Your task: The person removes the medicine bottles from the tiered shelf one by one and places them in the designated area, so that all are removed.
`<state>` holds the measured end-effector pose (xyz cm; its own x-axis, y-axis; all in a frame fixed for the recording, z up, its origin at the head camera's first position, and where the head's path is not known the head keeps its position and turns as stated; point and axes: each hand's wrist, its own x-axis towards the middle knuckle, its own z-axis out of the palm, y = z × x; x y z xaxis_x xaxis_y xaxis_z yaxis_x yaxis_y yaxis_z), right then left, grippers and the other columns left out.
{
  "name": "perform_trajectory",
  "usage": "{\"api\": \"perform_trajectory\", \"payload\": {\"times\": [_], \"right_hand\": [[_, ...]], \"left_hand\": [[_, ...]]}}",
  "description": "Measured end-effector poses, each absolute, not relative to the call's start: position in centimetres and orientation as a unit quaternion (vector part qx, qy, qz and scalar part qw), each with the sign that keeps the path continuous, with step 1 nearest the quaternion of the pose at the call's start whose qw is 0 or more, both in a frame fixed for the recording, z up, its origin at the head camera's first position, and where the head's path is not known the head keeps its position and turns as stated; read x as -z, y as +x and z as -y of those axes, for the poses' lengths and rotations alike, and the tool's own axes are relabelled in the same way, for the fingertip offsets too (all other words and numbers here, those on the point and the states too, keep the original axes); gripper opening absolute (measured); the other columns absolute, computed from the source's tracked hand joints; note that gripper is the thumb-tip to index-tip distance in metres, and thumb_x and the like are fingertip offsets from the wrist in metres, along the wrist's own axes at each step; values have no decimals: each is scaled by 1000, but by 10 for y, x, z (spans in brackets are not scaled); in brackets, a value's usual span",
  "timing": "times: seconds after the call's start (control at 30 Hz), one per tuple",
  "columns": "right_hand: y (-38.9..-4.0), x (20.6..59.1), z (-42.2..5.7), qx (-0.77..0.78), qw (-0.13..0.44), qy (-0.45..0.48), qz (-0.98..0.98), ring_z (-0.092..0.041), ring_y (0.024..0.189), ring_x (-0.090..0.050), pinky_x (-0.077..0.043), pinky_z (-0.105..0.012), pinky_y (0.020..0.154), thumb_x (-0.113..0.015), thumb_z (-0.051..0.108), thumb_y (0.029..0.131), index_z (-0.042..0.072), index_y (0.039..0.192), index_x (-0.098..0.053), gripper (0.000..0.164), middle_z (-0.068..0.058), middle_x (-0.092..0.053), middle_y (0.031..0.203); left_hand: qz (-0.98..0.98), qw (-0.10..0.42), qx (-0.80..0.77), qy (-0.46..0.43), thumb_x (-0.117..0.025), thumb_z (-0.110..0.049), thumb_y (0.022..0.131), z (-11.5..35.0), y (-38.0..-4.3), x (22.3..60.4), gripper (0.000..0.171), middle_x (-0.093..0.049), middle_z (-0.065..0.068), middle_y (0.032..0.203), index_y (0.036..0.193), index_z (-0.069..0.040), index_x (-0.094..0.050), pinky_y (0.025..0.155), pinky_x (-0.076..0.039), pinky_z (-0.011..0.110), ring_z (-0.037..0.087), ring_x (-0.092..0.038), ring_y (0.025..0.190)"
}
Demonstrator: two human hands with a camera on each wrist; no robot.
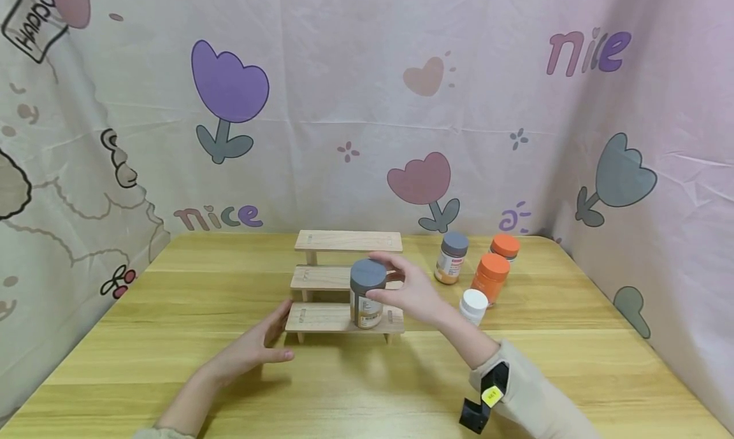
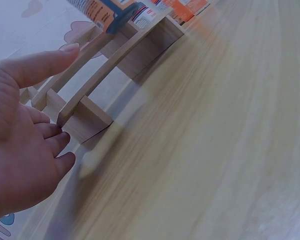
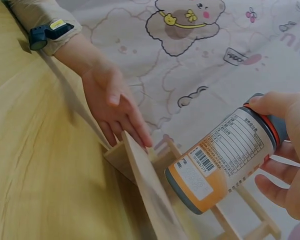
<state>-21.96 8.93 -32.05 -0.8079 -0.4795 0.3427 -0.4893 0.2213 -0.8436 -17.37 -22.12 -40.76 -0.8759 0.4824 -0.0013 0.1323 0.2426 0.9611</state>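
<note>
My right hand (image 1: 410, 289) grips a supplement bottle (image 3: 217, 155) with a dark grey lid, thumb and fingers around the lid end. In the head view this bottle is upright at the right half of the lowest step of a small three-tier wooden stand (image 1: 321, 318). Its orange and white label, with a table and barcode, faces the right wrist camera. My left hand (image 1: 252, 350) is at the left end of the lowest step, fingertips right at its edge and thumb held away from it. In the left wrist view the left hand's fingers (image 2: 57, 142) are loosely bent beside the stand.
Right of the stand are another grey-lidded bottle (image 1: 451, 259), an orange bottle (image 1: 490, 278), a second orange-lidded bottle (image 1: 506, 245) partly hidden behind it, and a small white bottle (image 1: 473, 305). A patterned cloth (image 1: 344, 95) hangs behind the wooden table (image 1: 172, 311).
</note>
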Motion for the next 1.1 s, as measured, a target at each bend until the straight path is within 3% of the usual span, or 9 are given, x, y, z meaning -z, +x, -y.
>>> {"api": "perform_trajectory", "payload": {"times": [0.6,0.93,1.1], "right_hand": [[-214,303,-142,-552,51,259,791,-25,100,-57,-48,-42,87,-73,4,77,5,131,-49,59,-12,-58,115],[-216,296,-175,-550,110,231,795,-16,96,-57,-48,-23,84,-72,3,78,1,130,-50,56,-11,-59,113],[-214,294,-192,-565,140,224,781,-9,95,-57,-47,-18,84,-70,-2,77,-4,128,-49,55,3,-60,108]], "left_hand": [[-773,149,-586,194,-66,-12,83,221,-173,407,97,8,23,151,145,5,7,106,-2,46,41,4,137],[-772,151,-586,193,-66,-12,82,221,-174,407,98,10,23,151,145,5,7,106,-1,47,41,5,136],[-775,149,-583,193,-66,-12,83,221,-174,407,97,9,23,151,145,5,7,107,-1,47,42,5,136]]}}
